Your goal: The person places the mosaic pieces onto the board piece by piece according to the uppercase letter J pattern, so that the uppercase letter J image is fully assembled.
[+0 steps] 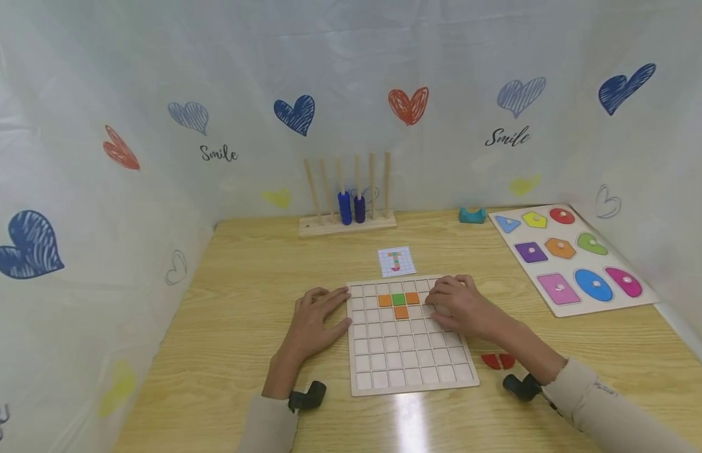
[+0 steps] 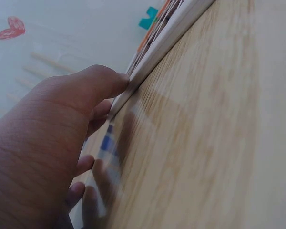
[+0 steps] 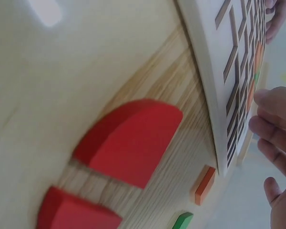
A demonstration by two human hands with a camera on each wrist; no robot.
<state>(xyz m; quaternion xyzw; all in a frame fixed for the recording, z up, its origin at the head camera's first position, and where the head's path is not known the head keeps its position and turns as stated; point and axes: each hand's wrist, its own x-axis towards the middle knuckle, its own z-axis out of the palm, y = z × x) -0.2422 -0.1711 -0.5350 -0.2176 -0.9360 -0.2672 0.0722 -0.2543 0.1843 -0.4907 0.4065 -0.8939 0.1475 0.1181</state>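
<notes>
A wooden grid board [image 1: 416, 387] lies on the table. In its upper rows sit several square tiles: a green tile [image 1: 399, 299] between two orange ones, and an orange tile [image 1: 401, 312] just below. My left hand [image 1: 309, 327] rests at the board's left edge, thumb and index fingertip touching the rim. Over the upper right of the grid is my right hand [image 1: 461, 306], fingers slightly bent beside the right orange tile; no piece shows between them in the right wrist view. A pattern card [image 1: 406, 269] with a coloured J lies behind the board.
Two red quarter-round pieces [image 1: 490, 361] lie right of the board. Loose orange [image 3: 205, 185] and green [image 3: 183, 220] blocks show in the right wrist view. A peg stand [image 1: 348, 225] with blue and purple beads, a teal piece [image 1: 472, 216] and a shape puzzle [image 1: 567, 246] stand farther back.
</notes>
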